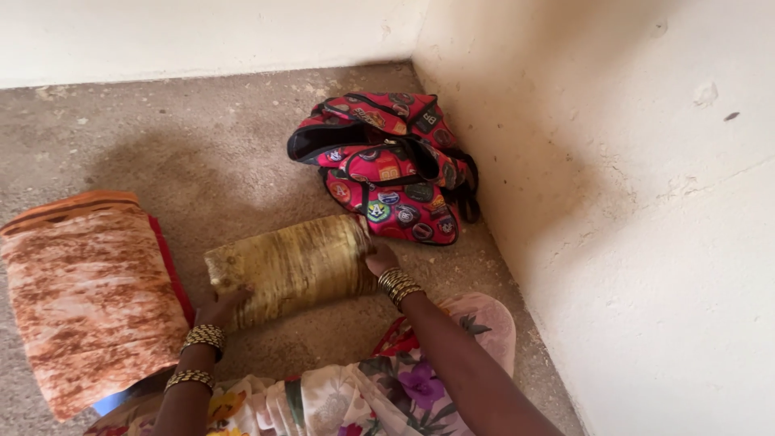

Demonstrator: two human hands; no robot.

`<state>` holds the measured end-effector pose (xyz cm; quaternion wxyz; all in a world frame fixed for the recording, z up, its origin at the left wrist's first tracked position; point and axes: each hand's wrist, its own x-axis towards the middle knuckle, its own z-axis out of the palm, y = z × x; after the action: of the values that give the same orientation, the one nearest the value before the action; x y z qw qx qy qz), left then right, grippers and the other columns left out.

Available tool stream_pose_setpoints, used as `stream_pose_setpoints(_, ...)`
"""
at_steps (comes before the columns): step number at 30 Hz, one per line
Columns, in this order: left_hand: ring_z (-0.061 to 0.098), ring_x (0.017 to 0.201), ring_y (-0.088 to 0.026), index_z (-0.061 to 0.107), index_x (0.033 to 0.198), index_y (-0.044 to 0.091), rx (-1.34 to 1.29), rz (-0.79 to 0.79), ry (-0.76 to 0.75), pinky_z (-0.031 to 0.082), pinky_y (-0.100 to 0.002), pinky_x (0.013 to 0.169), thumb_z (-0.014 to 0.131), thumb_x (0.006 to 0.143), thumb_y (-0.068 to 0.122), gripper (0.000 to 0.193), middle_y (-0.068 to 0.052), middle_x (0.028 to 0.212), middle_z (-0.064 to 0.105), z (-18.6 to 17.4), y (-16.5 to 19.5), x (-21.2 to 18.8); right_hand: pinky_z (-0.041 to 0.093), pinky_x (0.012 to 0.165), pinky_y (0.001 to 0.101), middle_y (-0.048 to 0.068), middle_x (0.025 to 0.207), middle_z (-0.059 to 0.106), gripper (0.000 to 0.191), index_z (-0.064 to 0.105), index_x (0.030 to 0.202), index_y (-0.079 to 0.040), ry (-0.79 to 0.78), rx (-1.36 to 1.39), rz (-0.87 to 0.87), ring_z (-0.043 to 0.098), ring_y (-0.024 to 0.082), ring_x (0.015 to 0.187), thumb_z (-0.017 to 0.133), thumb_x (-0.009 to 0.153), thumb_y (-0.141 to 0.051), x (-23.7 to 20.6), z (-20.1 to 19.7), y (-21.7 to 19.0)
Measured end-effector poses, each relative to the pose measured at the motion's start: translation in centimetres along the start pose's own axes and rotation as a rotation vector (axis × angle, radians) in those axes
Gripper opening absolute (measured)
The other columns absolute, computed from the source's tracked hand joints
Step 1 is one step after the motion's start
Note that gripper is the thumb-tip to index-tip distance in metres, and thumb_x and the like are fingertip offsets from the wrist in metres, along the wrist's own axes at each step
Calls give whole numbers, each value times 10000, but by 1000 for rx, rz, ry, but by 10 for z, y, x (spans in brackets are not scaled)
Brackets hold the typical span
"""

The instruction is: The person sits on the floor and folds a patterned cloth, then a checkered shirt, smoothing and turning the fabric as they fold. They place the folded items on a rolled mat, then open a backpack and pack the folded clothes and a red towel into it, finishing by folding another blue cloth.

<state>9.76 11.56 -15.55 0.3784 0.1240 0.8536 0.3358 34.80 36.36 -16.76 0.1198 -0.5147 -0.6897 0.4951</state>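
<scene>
A folded olive-yellow cloth bundle [291,266] lies on the rough floor in front of me, held at both ends. My left hand [219,307] grips its lower left corner, and my right hand [378,258] holds its right end. Both wrists carry gold bangles. Left of the bundle sits a stack of folded orange-and-white patterned cloth [89,307], close to my left forearm.
A pink bag covered in round patches [387,165] lies open in the corner, just beyond the bundle. Pale walls [630,202] close in at the right and back. My floral garment [363,396] spreads over my lap at the bottom. Grey gritty floor [178,137] stretches to the left.
</scene>
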Motion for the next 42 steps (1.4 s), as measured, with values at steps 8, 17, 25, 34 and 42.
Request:
stream_pose_setpoints(8, 701, 1150, -296, 635, 1358, 24, -338, 93, -66, 560, -449, 974, 791, 800, 334, 657, -210, 1380, 706, 13, 18, -23, 532, 773, 469, 201, 928, 723, 572, 532, 1312, -60, -10, -203, 61, 697, 368, 862, 608, 953, -499, -4, -7, -8)
stream_pose_setpoints(17, 390, 1413, -321, 517, 1515, 140, -358, -76, -454, 410, -535, 1078, 650, 887, 528, 749, -111, 1586, 445, 57, 33, -35, 528, 772, 415, 140, 955, 744, 378, 715, 1056, -27, -202, -149, -118, 695, 258, 837, 667, 869, -352, -2, -22, -6)
stream_pose_setpoints(25, 665, 1115, -287, 650, 1314, -45, -794, 79, -438, 573, -399, 846, 772, 826, 258, 587, -161, 1228, 717, 77, 43, -53, 478, 961, 399, 39, 1270, 617, 441, 577, 1379, -19, -364, 159, 169, 597, 179, 1111, 630, 1061, -320, -5, -20, -25)
stream_pose_setpoints(34, 678, 1106, -209, 594, 1345, -92, -867, 101, -361, 539, -334, 910, 774, 915, 144, 522, -135, 1224, 732, 57, 27, -53, 594, 896, 440, 214, 1232, 710, 522, 588, 1373, 58, -206, 774, -25, 724, 301, 1042, 697, 920, -178, -18, -26, -40)
stream_pose_setpoints(42, 693, 1053, -261, 579, 1344, 47, -1379, 58, -300, 602, -398, 815, 694, 885, 119, 479, -103, 1227, 685, 111, 37, -66, 564, 959, 493, 226, 1481, 598, 868, 474, 1520, 74, 96, 636, 227, 650, 376, 1259, 733, 889, -463, -39, 5, -4)
